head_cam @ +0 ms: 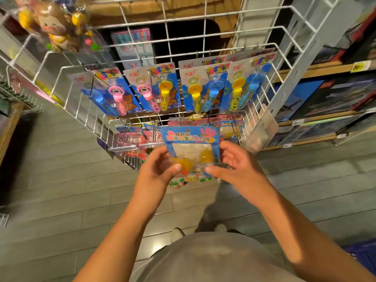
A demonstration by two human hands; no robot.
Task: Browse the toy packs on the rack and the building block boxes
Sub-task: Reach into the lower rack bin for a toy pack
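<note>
I hold a blue-carded toy pack (191,147) with a clear blister and yellow pieces in front of the white wire rack (142,58). My left hand (158,167) grips its lower left edge, thumb on the front. My right hand (236,159) grips the lower right edge the same way. Above it hang several blue bubble-wand packs (158,88) on hooks. More packs (132,137) hang on the row behind the one I hold. Building block boxes (329,98) lie on wooden shelves at the right.
A bagged plush toy (55,27) hangs at the upper left of the rack. Another wire basket (20,94) stands at the left edge. Grey plank floor (61,180) spreads below. A blue crate (362,255) sits at the lower right.
</note>
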